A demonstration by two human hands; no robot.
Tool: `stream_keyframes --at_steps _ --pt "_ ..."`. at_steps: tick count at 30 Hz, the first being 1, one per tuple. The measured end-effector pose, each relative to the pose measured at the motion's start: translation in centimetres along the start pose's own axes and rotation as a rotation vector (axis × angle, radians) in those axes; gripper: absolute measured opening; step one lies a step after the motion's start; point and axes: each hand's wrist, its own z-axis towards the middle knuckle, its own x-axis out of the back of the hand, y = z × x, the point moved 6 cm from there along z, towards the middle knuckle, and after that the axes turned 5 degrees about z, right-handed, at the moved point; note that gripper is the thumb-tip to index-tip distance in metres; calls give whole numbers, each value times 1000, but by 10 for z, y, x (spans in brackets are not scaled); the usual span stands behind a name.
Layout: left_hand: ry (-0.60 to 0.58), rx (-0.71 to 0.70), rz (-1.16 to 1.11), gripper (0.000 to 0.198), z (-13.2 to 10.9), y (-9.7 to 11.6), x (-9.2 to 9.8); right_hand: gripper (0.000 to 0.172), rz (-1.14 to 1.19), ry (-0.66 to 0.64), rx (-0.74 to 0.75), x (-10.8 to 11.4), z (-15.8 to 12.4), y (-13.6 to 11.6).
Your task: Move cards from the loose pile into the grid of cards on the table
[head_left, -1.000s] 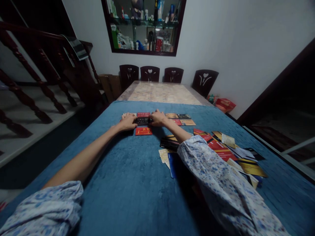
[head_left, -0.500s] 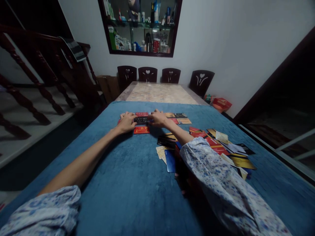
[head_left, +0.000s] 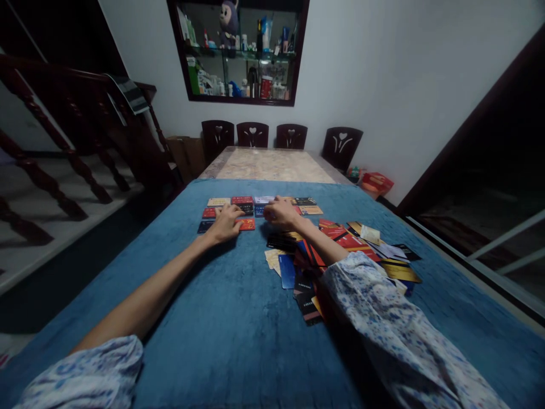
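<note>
cards [head_left: 242,200] laid in rows; loose pile [head_left: 347,243] not arranged. left hand [head_left: 226,225] over rows, fingers spread, unclenched; right hand [head_left: 283,213] curled, grip cannot be told.

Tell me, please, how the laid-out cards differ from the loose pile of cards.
The laid-out cards line up in rows, while the loose pile lies at mixed angles. The laid-out cards sit mostly side by side; the loose pile overlaps heavily. The loose pile reaches nearer the camera than the laid-out cards. Both rest on the blue cloth.
</note>
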Motion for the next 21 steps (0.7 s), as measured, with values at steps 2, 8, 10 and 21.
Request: stream_keyframes --at_steps 2,8,10,21 --pt "-8 -3 -13 33 -3 7 0 26 6 13 5 -1 -6 3" --pt "-14 -63 -30 29 -12 31 -1 22 21 59 5 -8 -29 10" --pt "-7 -85 -40 27 -15 40 -3 22 29 71 -19 -10 -39 14" --pt "-41 -143 -117 31 -19 81 -19 24 94 89 -116 -15 -88 23"
